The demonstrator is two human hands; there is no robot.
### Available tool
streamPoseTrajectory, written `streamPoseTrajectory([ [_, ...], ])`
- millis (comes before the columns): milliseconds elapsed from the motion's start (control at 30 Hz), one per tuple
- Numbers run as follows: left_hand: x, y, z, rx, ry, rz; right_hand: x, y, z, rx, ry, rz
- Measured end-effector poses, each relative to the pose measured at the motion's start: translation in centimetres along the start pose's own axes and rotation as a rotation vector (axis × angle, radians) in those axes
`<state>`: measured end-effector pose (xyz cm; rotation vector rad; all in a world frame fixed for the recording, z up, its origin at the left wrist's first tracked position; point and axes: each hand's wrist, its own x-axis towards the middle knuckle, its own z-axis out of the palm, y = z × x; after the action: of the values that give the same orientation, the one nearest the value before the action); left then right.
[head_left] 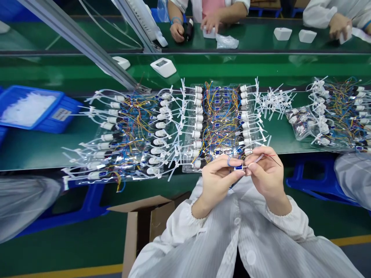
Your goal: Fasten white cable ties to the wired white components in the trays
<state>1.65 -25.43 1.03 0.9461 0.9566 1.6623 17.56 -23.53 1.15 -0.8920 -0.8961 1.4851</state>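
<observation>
My left hand (215, 180) is closed in a pinch on a small blue circuit module (239, 167), held just off the table's front edge. A loop of blue wire (229, 160) stands up by its index finger. My right hand (267, 177) is closed close beside it, its fingertips pinching a thin cable (259, 158) next to the module. Red and dark wire ends (271, 155) stick out past the fingers. Whether the cable joins the module is hidden by the fingertips. Behind both hands lies a clear plastic tray (188, 166) with rows of white-capped parts and coloured wires.
More wired parts (133, 135) lie in rows at left, and others (342, 112) at right. Loose white cable ties (275, 101) and a plastic bag of parts (303, 123) lie between. A blue bin (62, 112) stands far left. A metal post (95, 50) slants overhead. Co-workers' hands (211, 21) work opposite.
</observation>
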Motion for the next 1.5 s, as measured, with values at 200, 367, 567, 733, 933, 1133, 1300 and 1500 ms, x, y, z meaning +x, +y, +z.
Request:
streamPoseTrajectory([
  [200,0.1,-0.1,-0.7,0.178,-0.024,0.106,-0.1,0.4,-0.1,-0.026,0.028,-0.005],
  [367,-0.3,0.1,-0.6,0.276,-0.008,0.130,-0.2,1.0,0.2,-0.087,0.073,-0.085],
  [567,-0.2,-0.6,-0.6,0.348,0.034,0.119,0.0,1.8,0.0,-0.129,0.093,-0.119],
  [733,0.4,-0.9,-1.2,0.366,-0.022,0.111,0.2,1.1,-0.6,-0.093,0.080,-0.054],
  [933,0.5,-1.2,-1.6,0.392,-0.058,0.142,0.0,0.2,-0.7,-0.071,0.069,-0.078],
  [1133,1.4,-2.1,-1.4,0.336,-0.125,0.547,0.2,1.0,-1.0,-0.107,0.091,-0.162],
  [1300,1.7,-1.7,-1.5,0.362,-0.165,0.580,0.3,0.9,-1.2,-0.200,0.064,-0.214],
  [1500,1.4,-1.1,-1.7,0.377,-0.188,0.570,0.4,0.6,-0.8,-0.288,0.044,-0.285],
])
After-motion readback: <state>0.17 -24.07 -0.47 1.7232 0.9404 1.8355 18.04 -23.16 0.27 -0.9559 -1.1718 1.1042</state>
